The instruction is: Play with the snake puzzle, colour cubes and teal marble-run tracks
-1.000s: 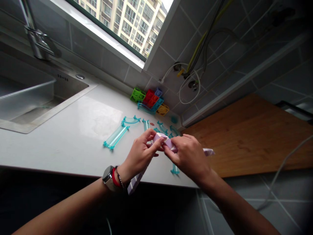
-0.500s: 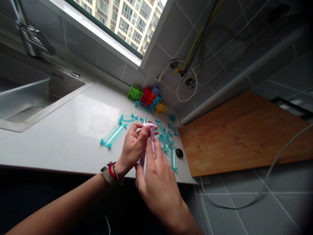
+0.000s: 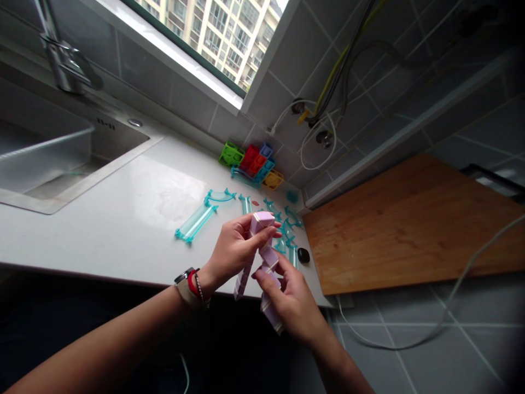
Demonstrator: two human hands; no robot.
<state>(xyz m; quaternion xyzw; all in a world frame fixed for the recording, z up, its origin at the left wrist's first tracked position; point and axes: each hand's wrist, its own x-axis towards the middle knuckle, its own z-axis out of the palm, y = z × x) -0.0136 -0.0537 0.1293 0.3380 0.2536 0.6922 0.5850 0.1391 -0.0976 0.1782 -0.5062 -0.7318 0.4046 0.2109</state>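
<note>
Both hands are on a lilac snake puzzle [image 3: 268,256], a chain of wedge-like blocks with pale edges, held above the counter's front edge. My left hand [image 3: 233,246] is closed round its upper bend, thumb across the blocks. Lower down, my right hand [image 3: 293,295] pinches the other run between thumb and fingers. One straight leg of the puzzle hangs below my left hand. The end of the second run sticks out under my right hand. Fingers cover part of the middle.
On the white counter [image 3: 123,230] lie clear teal track pieces [image 3: 197,221] and a small black object [image 3: 303,255]. Colourful plastic blocks [image 3: 254,161] stand by the wall. A sink [image 3: 45,205] is at left, a wooden board [image 3: 394,230] at right.
My right hand has moved down and right and now pinches the lower run. The puzzle has been turned so that two separate legs show. My left hand keeps its hold.
</note>
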